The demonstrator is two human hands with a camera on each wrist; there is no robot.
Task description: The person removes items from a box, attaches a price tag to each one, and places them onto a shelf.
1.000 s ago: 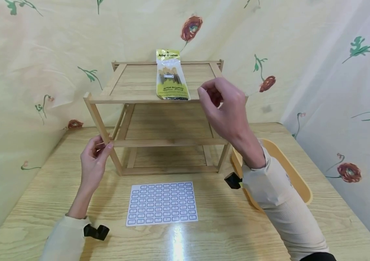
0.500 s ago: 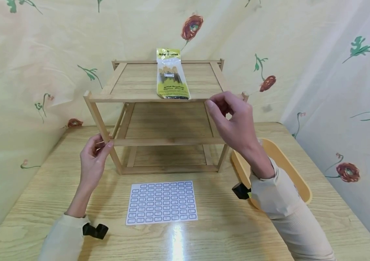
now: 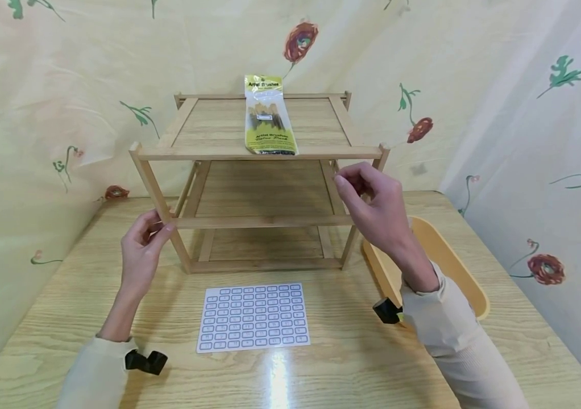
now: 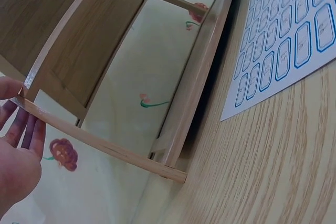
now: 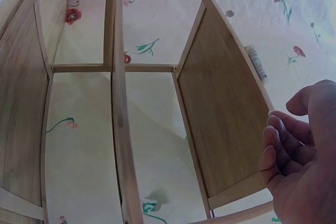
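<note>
Fingers of left hand [image 3: 139, 253] pinch wooden rack [image 3: 265, 221]; right hand [image 3: 378, 211] curls loosely, seemingly empty. Above them, artist-brush pack [image 3: 270, 135] seems labelled; remainder unclear.

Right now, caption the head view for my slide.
Left hand grips a wooden shelf; brush packet lies on top.

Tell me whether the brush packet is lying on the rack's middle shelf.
No, the brush packet lies on the top shelf of the wooden rack.
</note>
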